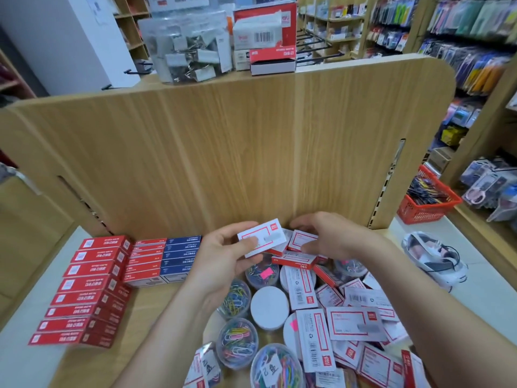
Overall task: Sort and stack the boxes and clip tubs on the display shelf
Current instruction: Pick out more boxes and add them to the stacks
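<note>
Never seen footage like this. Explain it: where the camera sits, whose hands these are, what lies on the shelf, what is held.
There is no machine here: one camera worn on a person's head looks forward and down, so the two bare arms reaching in are that person's own. The left hand grips a flat white cardboard box with a red frame. The right hand pinches a smaller red-and-white cardboard box just beside it. Below them, on the pale wooden display shelf, lies an unsorted heap of similar white boxes and round clear plastic tubs of coloured paper clips. To the left, long red cardboard boxes and dark blue cardboard boxes already sit in neat rows.
</note>
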`<state>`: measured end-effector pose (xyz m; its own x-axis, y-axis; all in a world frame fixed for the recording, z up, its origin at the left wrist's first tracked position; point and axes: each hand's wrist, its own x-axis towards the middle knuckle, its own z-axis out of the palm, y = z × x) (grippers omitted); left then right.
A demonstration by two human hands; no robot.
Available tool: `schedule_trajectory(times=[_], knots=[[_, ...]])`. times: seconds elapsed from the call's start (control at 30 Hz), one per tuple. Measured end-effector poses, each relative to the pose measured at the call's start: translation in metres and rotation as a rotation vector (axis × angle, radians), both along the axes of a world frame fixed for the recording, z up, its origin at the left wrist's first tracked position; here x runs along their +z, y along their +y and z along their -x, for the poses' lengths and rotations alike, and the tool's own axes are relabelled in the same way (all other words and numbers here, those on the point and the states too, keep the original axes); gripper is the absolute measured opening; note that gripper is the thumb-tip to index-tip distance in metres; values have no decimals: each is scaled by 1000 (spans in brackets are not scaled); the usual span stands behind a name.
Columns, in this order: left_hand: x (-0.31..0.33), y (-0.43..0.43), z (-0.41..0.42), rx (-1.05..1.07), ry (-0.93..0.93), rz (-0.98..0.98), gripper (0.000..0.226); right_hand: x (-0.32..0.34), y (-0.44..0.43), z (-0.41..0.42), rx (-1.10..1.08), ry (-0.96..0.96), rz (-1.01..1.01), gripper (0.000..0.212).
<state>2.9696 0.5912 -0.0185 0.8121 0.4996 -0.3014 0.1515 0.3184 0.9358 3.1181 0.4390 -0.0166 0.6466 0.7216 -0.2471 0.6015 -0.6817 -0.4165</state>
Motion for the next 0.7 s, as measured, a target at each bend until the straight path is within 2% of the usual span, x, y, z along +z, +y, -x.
schedule_trajectory(times=[0.07, 0.2, 0.23, 0.33, 0.4, 0.47, 0.57, 0.7], knots=[[2, -1, 3, 11, -26, 70, 24, 1, 2, -1, 8, -9, -74, 50], [7, -5, 11, 7, -57, 105, 23, 3, -3, -1, -97, -76, -292, 28], [9, -6, 13, 12, -58, 96, 22, 5, -6, 0, -160, -10, -393, 23], [14, -11, 16, 43, -103, 111, 20, 18, -17, 14, -381, 462, -874, 14], [18, -17, 15, 55, -164, 157, 23, 23, -20, 29, -478, 726, -1074, 13], [20, -23, 14, 54, -202, 171, 27, 23, -21, 43, -548, 835, -1165, 14], [19, -32, 12, 61, -212, 152, 22, 23, -20, 62, -606, 907, -1267, 18], [15, -38, 11, 57, -179, 57, 16, 19, -18, 79, -597, 1025, -1336, 19]])
